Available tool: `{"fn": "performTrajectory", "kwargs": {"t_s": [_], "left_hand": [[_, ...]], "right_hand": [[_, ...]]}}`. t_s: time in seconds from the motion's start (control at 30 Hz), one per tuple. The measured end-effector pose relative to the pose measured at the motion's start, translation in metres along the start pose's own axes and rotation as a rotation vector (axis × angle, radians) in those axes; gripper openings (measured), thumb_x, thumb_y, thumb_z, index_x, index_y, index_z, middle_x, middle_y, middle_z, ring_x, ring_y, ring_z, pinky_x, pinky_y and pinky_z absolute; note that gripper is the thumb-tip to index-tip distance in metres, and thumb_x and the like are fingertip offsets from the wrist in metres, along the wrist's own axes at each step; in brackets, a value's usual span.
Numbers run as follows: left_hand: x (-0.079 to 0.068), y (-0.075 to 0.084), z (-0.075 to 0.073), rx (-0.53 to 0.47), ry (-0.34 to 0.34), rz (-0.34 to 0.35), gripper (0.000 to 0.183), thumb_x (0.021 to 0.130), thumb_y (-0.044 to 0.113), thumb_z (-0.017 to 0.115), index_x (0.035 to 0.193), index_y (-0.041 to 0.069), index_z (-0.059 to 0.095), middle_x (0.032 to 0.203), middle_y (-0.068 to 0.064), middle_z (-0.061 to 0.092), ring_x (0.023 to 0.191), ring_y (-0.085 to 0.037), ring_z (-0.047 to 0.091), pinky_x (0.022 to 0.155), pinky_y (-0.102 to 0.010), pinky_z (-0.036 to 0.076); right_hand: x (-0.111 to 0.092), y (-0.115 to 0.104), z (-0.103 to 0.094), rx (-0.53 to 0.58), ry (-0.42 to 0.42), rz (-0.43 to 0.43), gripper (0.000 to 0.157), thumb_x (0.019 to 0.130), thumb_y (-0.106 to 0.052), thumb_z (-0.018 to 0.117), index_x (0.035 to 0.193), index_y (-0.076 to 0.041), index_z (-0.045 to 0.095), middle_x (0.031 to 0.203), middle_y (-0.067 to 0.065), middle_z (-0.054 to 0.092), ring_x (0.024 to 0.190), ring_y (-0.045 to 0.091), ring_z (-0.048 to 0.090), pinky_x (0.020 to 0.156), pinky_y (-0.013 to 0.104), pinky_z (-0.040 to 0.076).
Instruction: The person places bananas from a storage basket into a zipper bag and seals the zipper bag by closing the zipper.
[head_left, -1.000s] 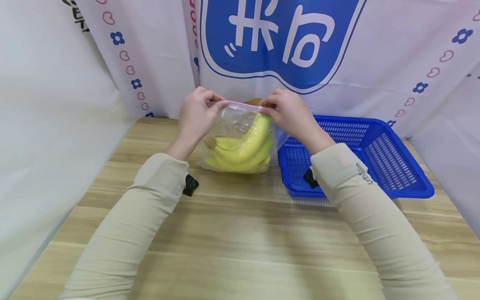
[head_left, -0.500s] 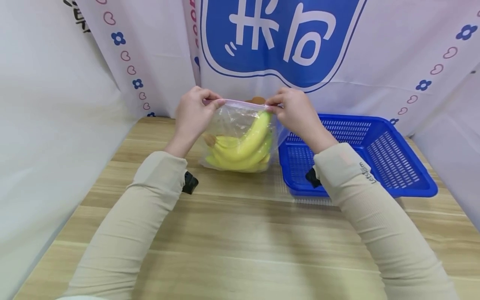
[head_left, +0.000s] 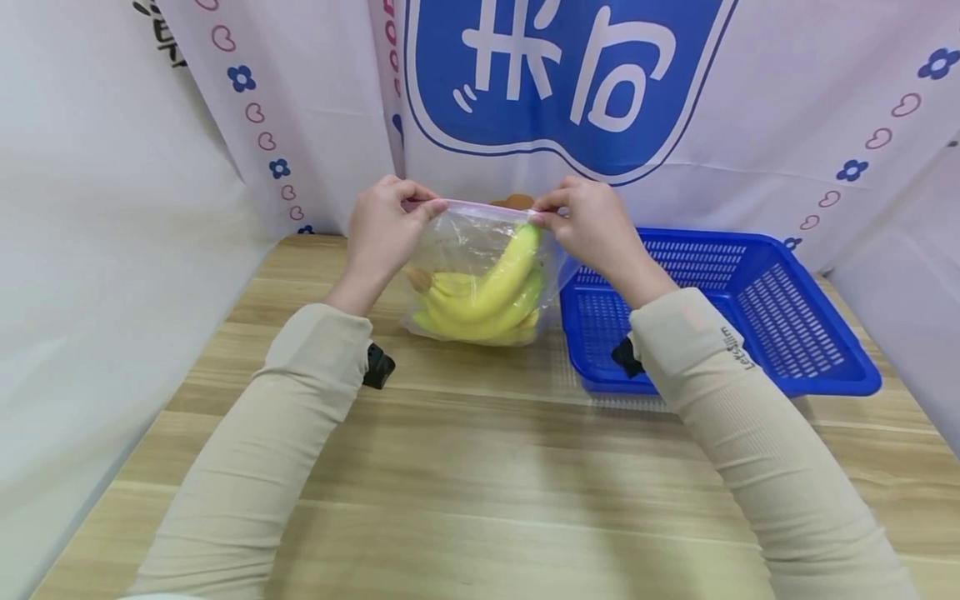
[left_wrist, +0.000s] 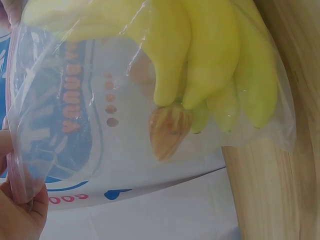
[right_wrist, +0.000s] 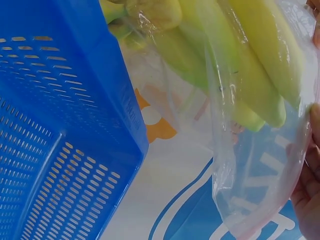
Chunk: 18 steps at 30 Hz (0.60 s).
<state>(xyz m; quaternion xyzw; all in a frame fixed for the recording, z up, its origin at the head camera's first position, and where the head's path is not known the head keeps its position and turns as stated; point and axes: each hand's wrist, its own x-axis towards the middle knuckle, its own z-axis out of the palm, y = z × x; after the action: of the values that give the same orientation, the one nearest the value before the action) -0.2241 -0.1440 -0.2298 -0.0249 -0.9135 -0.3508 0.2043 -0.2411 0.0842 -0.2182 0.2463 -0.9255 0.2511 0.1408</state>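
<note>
A clear zip bag (head_left: 465, 242) with a pink strip along its top stands upright on the table. Inside it lies a bunch of yellow bananas (head_left: 483, 304), one rising toward the bag's right top corner. My left hand (head_left: 384, 229) pinches the left end of the strip between thumb and fingers. At the right end, my right hand (head_left: 592, 229) pinches the same strip. In the left wrist view, a brown, pointed thing (left_wrist: 170, 131) shows through the plastic below the bananas (left_wrist: 210, 55). Fingers of both hands are partly cut off in the wrist views.
A blue plastic basket (head_left: 795, 333) with slotted walls stands right of the bag, partly under my right forearm. The wooden table (head_left: 465, 475) stretches in front. A printed white cloth (head_left: 330, 108) hangs behind, with white sheeting (head_left: 97, 208) at the left.
Over the last second my hands have spread slightly apart along the pink strip, the right one shifting right and the left one left. Both still pinch the bag, which stays in place.
</note>
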Motion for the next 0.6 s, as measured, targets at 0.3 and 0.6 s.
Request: {"fn": "performTrajectory", "kwargs": {"t_s": [0.3, 0.6], "left_hand": [[-0.001, 0.0, 0.001, 0.006, -0.012, 0.008, 0.027, 0.09, 0.028, 0.065, 0.101, 0.005, 0.073, 0.098, -0.013, 0.064, 0.09, -0.024, 0.057, 0.078, -0.031, 0.044], [-0.001, -0.01, -0.005, -0.018, 0.003, -0.051, 0.028, 0.09, 0.028, 0.065, 0.102, 0.003, 0.071, 0.104, -0.013, 0.063, 0.096, -0.025, 0.057, 0.084, -0.035, 0.045]], "right_hand": [[-0.001, 0.002, -0.001, 0.036, 0.004, 0.038, 0.02, 0.089, -0.016, 0.066, 0.101, -0.001, 0.074, 0.098, 0.014, 0.068, 0.088, 0.027, 0.062, 0.077, 0.038, 0.054], [-0.004, 0.014, -0.008, 0.025, 0.004, 0.075, 0.02, 0.09, -0.013, 0.064, 0.102, 0.001, 0.073, 0.099, 0.017, 0.067, 0.089, 0.029, 0.061, 0.079, 0.04, 0.054]]}}
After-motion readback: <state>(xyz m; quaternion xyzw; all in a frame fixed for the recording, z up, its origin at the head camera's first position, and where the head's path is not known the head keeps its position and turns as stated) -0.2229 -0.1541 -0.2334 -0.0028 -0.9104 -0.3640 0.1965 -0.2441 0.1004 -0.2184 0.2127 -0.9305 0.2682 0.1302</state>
